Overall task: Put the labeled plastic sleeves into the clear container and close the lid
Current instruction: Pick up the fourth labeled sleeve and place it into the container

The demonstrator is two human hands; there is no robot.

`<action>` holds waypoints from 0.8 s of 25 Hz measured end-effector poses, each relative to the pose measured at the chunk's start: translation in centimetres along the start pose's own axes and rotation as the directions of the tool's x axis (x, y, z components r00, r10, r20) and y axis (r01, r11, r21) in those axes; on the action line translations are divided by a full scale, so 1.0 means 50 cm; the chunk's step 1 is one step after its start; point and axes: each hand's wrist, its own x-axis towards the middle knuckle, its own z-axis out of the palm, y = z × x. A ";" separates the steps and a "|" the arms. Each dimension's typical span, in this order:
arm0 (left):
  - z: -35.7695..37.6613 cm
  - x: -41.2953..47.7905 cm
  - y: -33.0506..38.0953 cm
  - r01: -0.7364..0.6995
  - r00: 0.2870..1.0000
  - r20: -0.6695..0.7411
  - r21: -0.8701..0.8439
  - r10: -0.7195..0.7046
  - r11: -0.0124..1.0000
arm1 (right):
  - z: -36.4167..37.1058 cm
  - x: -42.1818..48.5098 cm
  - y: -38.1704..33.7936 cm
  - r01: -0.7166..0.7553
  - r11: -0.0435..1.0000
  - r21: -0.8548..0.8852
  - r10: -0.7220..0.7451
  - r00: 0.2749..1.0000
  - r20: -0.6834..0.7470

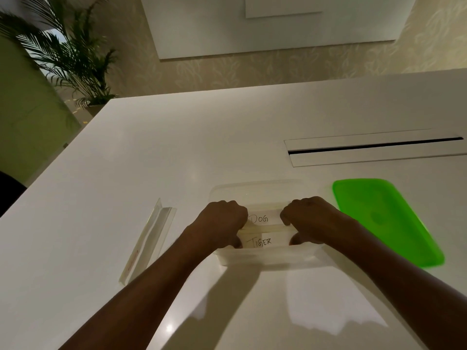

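Note:
A clear rectangular container [255,192] stands open on the white table in front of me. Inside it stand two plastic sleeves, one labeled DOG [262,219] behind one labeled TIGER [261,241]. My left hand [219,223] grips the sleeves at their left ends and my right hand [312,219] grips them at their right ends, both with fingers curled down into the container. A green lid [386,218] lies flat on the table to the right of the container. Another clear sleeve [149,239] lies on the table to the left.
The white table [177,147] has a cable slot [374,146] at the back right. Its left edge runs diagonally, with a potted palm [73,56] on the floor beyond it. A dark chair edge [7,190] shows at far left.

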 end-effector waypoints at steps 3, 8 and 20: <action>0.001 -0.004 0.003 -0.005 1.000 -0.010 0.016 0.006 1.000 | 0.004 0.003 0.004 0.013 1.000 0.023 -0.013 1.000 -0.007; 0.000 -0.017 0.003 -0.012 0.998 -0.054 0.017 0.013 1.000 | 0.006 -0.009 0.013 0.030 0.976 0.216 -0.018 0.998 -0.056; 0.016 -0.113 0.003 -0.007 0.869 -0.465 -0.350 -0.167 0.937 | -0.001 -0.043 -0.033 0.092 0.916 0.390 0.098 0.893 -0.440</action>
